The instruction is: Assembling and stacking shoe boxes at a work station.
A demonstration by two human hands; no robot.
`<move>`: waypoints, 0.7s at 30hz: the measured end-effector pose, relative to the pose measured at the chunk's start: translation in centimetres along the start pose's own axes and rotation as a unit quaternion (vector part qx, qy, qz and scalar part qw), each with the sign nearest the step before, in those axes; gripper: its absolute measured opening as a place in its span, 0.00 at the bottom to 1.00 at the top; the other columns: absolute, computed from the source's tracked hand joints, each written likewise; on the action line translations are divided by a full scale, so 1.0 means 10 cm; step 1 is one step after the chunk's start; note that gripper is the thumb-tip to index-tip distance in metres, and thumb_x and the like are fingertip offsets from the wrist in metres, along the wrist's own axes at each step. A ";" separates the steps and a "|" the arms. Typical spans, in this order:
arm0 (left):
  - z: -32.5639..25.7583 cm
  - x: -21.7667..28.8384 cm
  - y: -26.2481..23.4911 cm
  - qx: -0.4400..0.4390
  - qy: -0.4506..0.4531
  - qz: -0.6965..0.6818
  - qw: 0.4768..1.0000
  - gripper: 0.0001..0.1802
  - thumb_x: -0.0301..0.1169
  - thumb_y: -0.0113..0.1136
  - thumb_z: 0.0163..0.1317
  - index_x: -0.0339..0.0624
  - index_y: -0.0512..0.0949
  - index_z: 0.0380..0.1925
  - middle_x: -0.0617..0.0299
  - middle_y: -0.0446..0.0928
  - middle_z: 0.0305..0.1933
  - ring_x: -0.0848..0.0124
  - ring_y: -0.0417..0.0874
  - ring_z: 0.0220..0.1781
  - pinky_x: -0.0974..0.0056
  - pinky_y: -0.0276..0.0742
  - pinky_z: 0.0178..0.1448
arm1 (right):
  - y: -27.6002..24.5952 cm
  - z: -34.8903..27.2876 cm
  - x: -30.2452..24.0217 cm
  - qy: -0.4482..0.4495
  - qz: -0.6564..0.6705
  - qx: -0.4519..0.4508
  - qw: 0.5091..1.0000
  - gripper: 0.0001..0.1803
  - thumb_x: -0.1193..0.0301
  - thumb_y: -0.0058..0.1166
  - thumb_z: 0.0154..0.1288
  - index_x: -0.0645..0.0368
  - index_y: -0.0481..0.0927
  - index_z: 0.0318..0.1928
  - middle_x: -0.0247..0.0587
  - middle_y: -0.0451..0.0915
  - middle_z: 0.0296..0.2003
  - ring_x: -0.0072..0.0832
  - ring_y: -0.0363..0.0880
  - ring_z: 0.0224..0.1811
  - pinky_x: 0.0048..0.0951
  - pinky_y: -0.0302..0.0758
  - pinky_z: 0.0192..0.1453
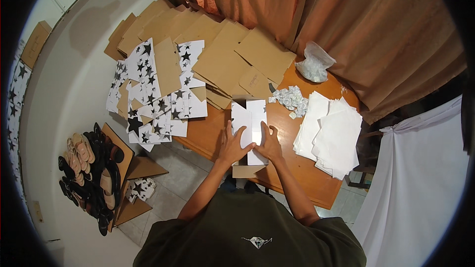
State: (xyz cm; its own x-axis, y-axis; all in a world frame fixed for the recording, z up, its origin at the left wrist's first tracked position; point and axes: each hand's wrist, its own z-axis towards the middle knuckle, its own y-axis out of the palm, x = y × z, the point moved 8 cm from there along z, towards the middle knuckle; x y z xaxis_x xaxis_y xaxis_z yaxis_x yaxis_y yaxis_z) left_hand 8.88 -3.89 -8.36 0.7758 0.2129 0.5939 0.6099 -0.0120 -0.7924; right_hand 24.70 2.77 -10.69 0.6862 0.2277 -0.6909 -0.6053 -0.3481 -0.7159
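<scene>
A narrow cardboard box (241, 113), white outside with black stars and brown at its end flaps, lies at the front edge of the table between my hands. Its long white top flaps lie close along the middle, and one brown end flap sticks out toward me. My left hand (232, 144) grips the left side, fingers over the edge and thumb stretched onto the top. On the opposite side my right hand (269, 144) has its fingers bent at the box's edge, its thumb reaching inward to meet the left one. What lies inside the box is hidden.
On the orange wooden table (297, 173) lie white paper sheets (331, 133), small white packets (293, 100) and a clear plastic bag (314, 63). Flat brown cardboard (222, 52) and star-printed pieces (143, 69) cover the back left. Shoes (94, 173) are piled at left beside the wall.
</scene>
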 end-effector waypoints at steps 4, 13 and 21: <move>0.09 -0.06 0.03 0.031 0.008 -0.005 0.999 0.47 0.52 0.72 0.55 0.55 0.63 0.72 0.29 0.38 0.80 0.29 0.51 0.79 0.37 0.63 0.74 | 0.01 0.00 -0.06 0.046 -0.039 -0.051 0.997 0.56 0.53 0.72 0.49 0.49 0.58 0.77 0.61 0.63 0.65 0.59 0.75 0.62 0.50 0.77 0.64; 0.13 -0.16 -0.01 0.043 0.019 -0.082 0.996 0.44 0.48 0.69 0.59 0.55 0.61 0.73 0.31 0.41 0.80 0.28 0.59 0.75 0.34 0.66 0.71 | -0.05 0.08 0.04 -0.053 0.190 0.006 0.980 0.49 0.52 0.75 0.54 0.58 0.67 0.72 0.60 0.74 0.59 0.49 0.76 0.62 0.44 0.80 0.59; 0.10 -0.23 -0.06 0.085 0.024 -0.062 0.994 0.28 0.33 0.65 0.66 0.49 0.73 0.66 0.32 0.52 0.74 0.32 0.61 0.73 0.43 0.65 0.73 | 0.00 0.08 -0.17 -0.053 0.033 -0.021 0.998 0.53 0.50 0.78 0.47 0.56 0.69 0.71 0.63 0.63 0.65 0.58 0.72 0.64 0.46 0.74 0.67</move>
State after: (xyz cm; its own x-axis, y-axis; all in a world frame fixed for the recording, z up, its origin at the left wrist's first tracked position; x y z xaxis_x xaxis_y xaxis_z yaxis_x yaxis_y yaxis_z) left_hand 6.62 -3.38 -9.39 0.7054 0.1551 0.6916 0.6687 0.1781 -0.7219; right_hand 23.23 3.09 -9.58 0.5971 0.2971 -0.7451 -0.6289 -0.4032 -0.6648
